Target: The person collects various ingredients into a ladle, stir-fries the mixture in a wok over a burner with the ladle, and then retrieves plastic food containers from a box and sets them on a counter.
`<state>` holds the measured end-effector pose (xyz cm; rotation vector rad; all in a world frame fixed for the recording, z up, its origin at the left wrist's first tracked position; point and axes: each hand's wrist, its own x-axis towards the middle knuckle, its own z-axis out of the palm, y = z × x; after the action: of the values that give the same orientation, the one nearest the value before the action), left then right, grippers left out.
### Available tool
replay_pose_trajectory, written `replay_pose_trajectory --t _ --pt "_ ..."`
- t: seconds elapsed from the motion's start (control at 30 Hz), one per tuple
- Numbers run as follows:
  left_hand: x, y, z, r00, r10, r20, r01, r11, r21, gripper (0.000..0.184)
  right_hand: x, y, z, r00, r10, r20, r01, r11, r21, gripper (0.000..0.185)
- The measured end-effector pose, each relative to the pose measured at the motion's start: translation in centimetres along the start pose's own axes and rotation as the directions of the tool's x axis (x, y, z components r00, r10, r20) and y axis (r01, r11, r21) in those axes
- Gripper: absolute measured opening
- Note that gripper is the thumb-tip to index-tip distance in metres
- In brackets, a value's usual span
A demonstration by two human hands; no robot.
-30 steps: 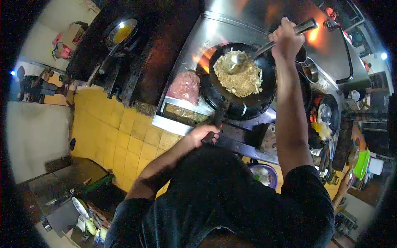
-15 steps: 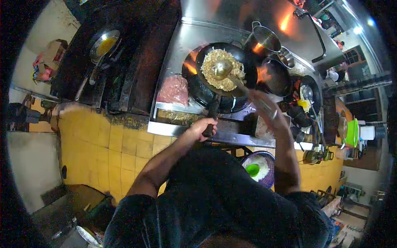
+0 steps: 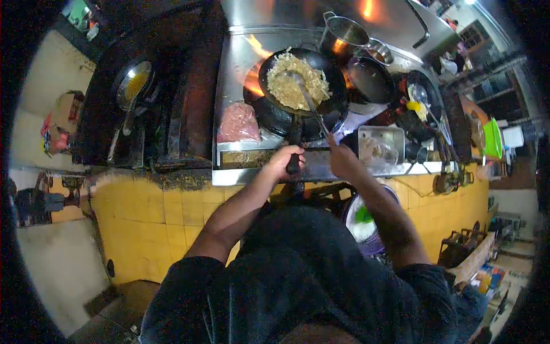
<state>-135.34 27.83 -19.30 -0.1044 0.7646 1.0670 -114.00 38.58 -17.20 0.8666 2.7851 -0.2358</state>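
My left hand [image 3: 286,163] is closed round the dark handle of a black wok [image 3: 335,70], which sits over a burner with flames at its left side. Fried rice [image 3: 289,93], pale brown with lighter strips in it, fills the wok's middle. My right hand [image 3: 345,162] is closed on the handle of a long metal ladle [image 3: 311,106]. The ladle's bowl rests in the rice, partly covered by it.
A bag of pink minced meat [image 3: 238,123] lies left of the burner. A tall pot [image 3: 342,37], a second wok [image 3: 370,82] and a metal tray [image 3: 384,136] stand to the right. Below is a purple basket [image 3: 372,245] of white rice. Flames [image 3: 255,80] rise beside the wok.
The ladle has turned over, and its bowl has moved into the rice. My right hand has come down and left along with it. The flames at the wok's left side are taller.
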Motion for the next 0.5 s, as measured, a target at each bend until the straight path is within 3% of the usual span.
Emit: replay_pose_trajectory --t 0.03,0.1,0.17,0.2,0.23,0.27,0.3,0.33,0.37,0.4,0.43,0.47,0.5 --pt "-0.1 0.0 0.2 1.000 -0.008 0.018 0.009 0.996 -0.086 0.008 -3.9 0.7 -2.2 0.996 -0.021 -0.086 0.021 1.000 0.007 0.069" --pt "-1.5 0.0 1.5 0.998 -0.009 0.063 0.025 0.966 -0.258 0.008 -8.3 0.2 -8.7 0.997 0.034 -0.075 -0.026 0.994 0.106 0.071" --pt "-3.6 0.0 2.4 0.990 -0.035 0.138 0.081 0.934 -0.348 0.010 -9.3 1.9 -8.5 0.994 0.101 -0.029 -0.096 0.987 0.127 0.070" --pt "-4.7 0.2 2.9 0.987 -0.052 0.155 0.112 0.906 -0.408 0.010 -9.4 2.4 -8.0 0.991 0.074 -0.110 -0.060 0.991 0.122 0.069" --pt "-6.3 -0.4 2.3 0.962 -0.065 0.267 0.174 0.895 -0.411 0.008 -9.4 2.9 -7.6 0.981 0.045 -0.190 -0.025 0.993 0.111 0.068" --pt "-6.3 -2.9 -0.4 0.972 0.071 0.224 -0.042 0.991 -0.129 0.007 -9.5 3.3 -7.1 0.963 0.017 -0.268 0.009 0.995 0.095 0.067" --pt "-8.7 -5.8 -0.6 0.978 0.086 0.189 -0.100 0.993 0.067 0.009 -10.2 2.1 -9.1 0.985 -0.122 -0.118 0.084 0.954 -0.287 0.066" --pt "-10.0 -7.2 -0.4 0.979 0.119 0.164 -0.160 0.951 0.264 0.013 -11.5 1.2 -12.2 0.994 -0.082 -0.072 0.063 0.969 -0.238 0.066" --pt "-9.7 -6.1 -0.2 0.977 0.126 0.170 -0.169 0.947 0.273 0.013 -12.9 0.3 -15.2 0.999 -0.042 -0.026 0.036 0.981 -0.190 0.065" --pt "-9.2 -4.9 -0.2 0.933 0.175 0.314 -0.306 0.847 0.436 0.014 -15.3 -1.0 -18.6 0.990 0.135 -0.029 -0.120 0.948 0.295 0.064" --pt "-8.9 -4.4 -0.4 0.875 0.184 0.448 -0.433 0.712 0.553 0.016 -16.8 -2.2 -21.9 0.993 0.109 0.038 -0.115 0.954 0.278 0.064" --pt "-10.1 -2.5 3.3 0.934 0.047 0.354 -0.085 0.992 0.094 0.015 -17.8 -3.4 -23.5 0.990 0.078 0.120 -0.108 0.957 0.268 0.064" --pt "-10.9 -0.6 7.0 0.965 0.077 0.250 -0.020 0.974 -0.226 0.014 -18.3 -3.2 -22.4 0.991 0.045 0.127 -0.074 0.970 0.230 0.065"
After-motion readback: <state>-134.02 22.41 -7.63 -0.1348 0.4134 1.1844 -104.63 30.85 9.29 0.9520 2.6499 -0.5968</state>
